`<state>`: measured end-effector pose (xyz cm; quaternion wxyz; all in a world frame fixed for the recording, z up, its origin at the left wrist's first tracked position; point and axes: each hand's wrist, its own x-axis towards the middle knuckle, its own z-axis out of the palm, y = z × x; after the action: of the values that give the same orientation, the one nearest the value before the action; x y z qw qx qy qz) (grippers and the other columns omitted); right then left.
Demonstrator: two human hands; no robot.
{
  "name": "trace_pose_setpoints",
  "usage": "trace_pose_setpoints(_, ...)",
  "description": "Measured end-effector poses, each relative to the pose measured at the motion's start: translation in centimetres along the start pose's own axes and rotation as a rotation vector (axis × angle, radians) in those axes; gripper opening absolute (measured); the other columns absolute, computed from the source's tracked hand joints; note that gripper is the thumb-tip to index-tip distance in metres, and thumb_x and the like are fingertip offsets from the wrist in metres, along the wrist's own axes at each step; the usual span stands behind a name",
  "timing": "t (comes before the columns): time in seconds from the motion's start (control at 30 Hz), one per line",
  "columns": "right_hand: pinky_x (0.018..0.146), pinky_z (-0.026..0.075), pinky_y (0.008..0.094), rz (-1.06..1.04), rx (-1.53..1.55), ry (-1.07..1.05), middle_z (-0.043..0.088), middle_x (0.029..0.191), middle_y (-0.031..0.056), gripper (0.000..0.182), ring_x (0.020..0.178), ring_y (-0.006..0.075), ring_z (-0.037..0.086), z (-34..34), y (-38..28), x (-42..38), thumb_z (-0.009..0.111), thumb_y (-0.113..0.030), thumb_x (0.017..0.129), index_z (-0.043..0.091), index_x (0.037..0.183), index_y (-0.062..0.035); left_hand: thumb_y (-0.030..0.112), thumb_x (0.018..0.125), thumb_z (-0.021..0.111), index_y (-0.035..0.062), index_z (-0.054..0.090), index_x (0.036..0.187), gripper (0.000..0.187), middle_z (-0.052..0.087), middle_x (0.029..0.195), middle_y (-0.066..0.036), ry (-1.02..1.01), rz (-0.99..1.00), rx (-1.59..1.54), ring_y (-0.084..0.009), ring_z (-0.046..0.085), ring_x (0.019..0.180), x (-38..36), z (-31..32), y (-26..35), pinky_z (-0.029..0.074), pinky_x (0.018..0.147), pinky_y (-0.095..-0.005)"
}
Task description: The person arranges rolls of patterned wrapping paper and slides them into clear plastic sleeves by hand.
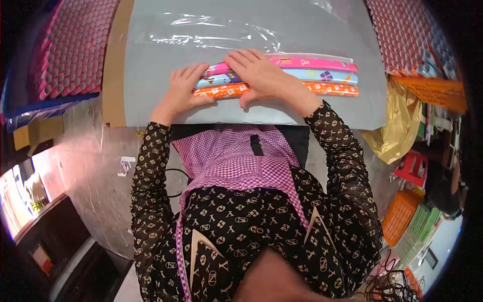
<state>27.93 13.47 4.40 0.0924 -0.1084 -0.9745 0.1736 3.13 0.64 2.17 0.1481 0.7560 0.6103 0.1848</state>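
Three patterned rolls lie side by side on the grey table [156,75]: a pink roll [322,64] at the back, a light blue roll [314,75] in the middle and an orange roll [334,89] in front. My left hand [187,89] rests at their left end, its fingers spread and its thumb by the orange roll. Across the middle of the rolls lies my right hand [259,75], fingers stretched over the pink one and thumb near the orange one. Clear film shows along the back edge of the pink roll.
Clear plastic film [216,38] lies behind the rolls. Stacked pink tubes [75,45] stand at the left, with more tubes [402,35] at the right. Gold sheeting [397,121] hangs by the table's right edge. A red stool [412,168] and an orange crate [401,216] stand lower right.
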Motion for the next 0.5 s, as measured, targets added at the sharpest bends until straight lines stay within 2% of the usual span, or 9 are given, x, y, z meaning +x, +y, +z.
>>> trace_pose_setpoints(0.2,0.109,0.032,0.0462,-0.014,-0.008,-0.036,0.047,0.136,0.0208,0.113,0.131,0.0347,0.042,0.3,-1.1,1.9,0.084,-0.046,0.052,0.036,0.140,0.0075,0.057,0.065,0.078,0.0124,0.045,0.142,0.094,0.051,0.139,-0.010,0.032,0.032,0.012,-0.0335,0.045,0.124,-0.3,0.6,-0.4,0.031,0.104,-0.0460)
trace_pose_setpoints(0.27,0.108,0.034,0.0459,0.005,-0.013,-0.050,0.048,0.134,0.0200,0.110,0.127,0.0351,0.044,0.6,-1.4,1.9,0.084,-0.043,0.053,0.037,0.139,0.0071,0.056,0.065,0.078,0.0125,0.044,0.142,0.096,0.050,0.140,-0.010,0.030,0.012,0.019,-0.0340,0.043,0.127,-0.3,0.6,-0.2,0.031,0.106,-0.0461)
trace_pose_setpoints(0.37,0.106,0.036,0.0454,0.030,-0.030,-0.050,0.049,0.133,0.0198,0.103,0.124,0.0363,0.046,1.3,-1.7,2.0,0.084,-0.039,0.058,0.038,0.139,0.0066,0.049,0.063,0.081,0.0136,0.047,0.137,0.089,0.052,0.136,-0.007,0.103,0.033,-0.003,-0.0327,0.046,0.122,-0.3,0.4,0.3,0.033,0.103,-0.0439)
trace_pose_setpoints(0.47,0.105,0.037,0.0448,0.046,-0.021,-0.031,0.049,0.132,0.0200,0.098,0.122,0.0372,0.046,1.6,-1.8,1.9,0.082,-0.036,0.062,0.038,0.138,0.0063,0.047,0.064,0.082,0.0102,0.043,0.142,0.094,0.050,0.139,-0.011,0.028,-0.045,-0.026,-0.0332,0.043,0.128,-0.5,0.2,0.3,0.030,0.109,-0.0454)
trace_pose_setpoints(0.5,0.105,0.037,0.0448,0.032,-0.021,-0.036,0.049,0.132,0.0200,0.098,0.122,0.0372,0.046,1.5,-1.8,1.8,0.082,-0.036,0.062,0.038,0.138,0.0063,0.044,0.066,0.080,0.0084,0.038,0.145,0.097,0.046,0.143,-0.012,0.084,-0.088,-0.330,-0.0320,0.038,0.134,-0.7,0.4,-0.3,0.026,0.113,-0.0463)
